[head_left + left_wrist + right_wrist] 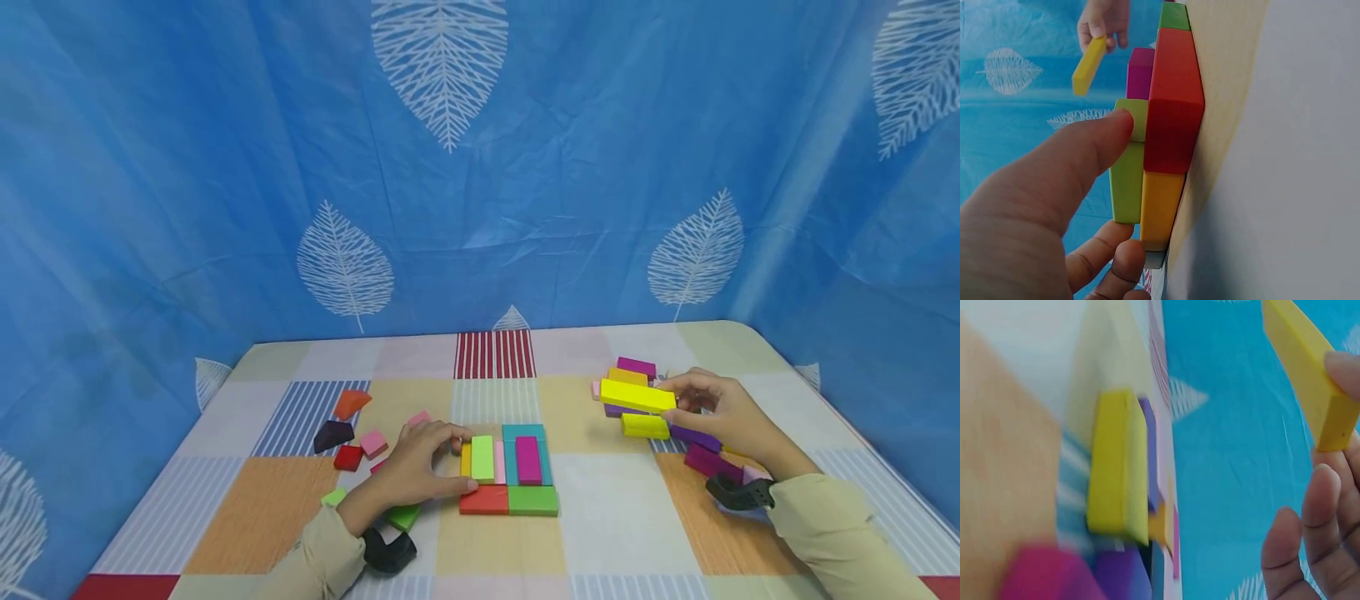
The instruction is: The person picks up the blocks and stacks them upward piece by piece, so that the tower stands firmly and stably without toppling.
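Observation:
My left hand (420,462) holds a lime green block (482,459) by its two ends, thumb at the near end and a fingertip at the far one. That block lies on a flat arrangement of blocks, with a red block (483,500), a green block (533,501), a teal block (522,431) and an orange block (1161,209). A magenta block (528,460) lies on top, right of the lime one. Above a pile at the right, my right hand (712,408) pinches one end of a long yellow block (637,396), raised off the table.
Under the right hand lie another yellow block (645,427), a purple block (695,437) and a magenta block (636,367). Around the left hand are a pink block (373,443), a red piece (348,457), a black piece (333,435) and an orange-red piece (351,403). A blue curtain (480,242) hangs behind the table.

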`<state>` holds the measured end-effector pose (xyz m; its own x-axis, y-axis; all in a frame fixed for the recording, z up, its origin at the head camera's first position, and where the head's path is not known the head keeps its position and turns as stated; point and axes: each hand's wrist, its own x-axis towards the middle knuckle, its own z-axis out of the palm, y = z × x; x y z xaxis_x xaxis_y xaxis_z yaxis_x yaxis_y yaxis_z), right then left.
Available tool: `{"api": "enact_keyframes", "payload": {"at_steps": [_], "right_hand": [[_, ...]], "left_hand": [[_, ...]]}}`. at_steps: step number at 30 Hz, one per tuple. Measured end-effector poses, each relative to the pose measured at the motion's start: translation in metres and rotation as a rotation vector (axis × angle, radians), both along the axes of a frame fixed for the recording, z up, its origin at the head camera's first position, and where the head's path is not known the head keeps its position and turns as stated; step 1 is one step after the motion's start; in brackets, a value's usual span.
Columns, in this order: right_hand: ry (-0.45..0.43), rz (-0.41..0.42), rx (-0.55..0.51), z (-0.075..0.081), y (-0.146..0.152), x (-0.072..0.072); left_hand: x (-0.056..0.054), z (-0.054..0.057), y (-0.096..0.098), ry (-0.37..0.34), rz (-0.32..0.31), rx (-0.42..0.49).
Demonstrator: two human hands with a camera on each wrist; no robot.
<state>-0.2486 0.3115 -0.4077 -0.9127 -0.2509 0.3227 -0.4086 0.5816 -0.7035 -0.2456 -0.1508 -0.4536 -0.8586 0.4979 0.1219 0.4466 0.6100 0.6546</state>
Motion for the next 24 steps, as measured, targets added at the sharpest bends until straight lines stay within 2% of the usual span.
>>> {"api": "enact_keyframes", "payload": {"at_steps": [8,17,24], "right_hand": [[0.055,0.134,-0.078,-0.006,-0.031,0.002],[-0.066,0.167,-0.119,-0.011,-0.067,-0.001],[-0.033,0.285,-0.157,-0.011,-0.095,-0.01]], "left_hand": [[0.0,0.001,0.0,-0.017,0.001,0.008],[0.004,-0.001,-0.002,-0.022,0.002,0.006],[0.003,0.002,-0.002,-0.004,0.002,0.002]]}}
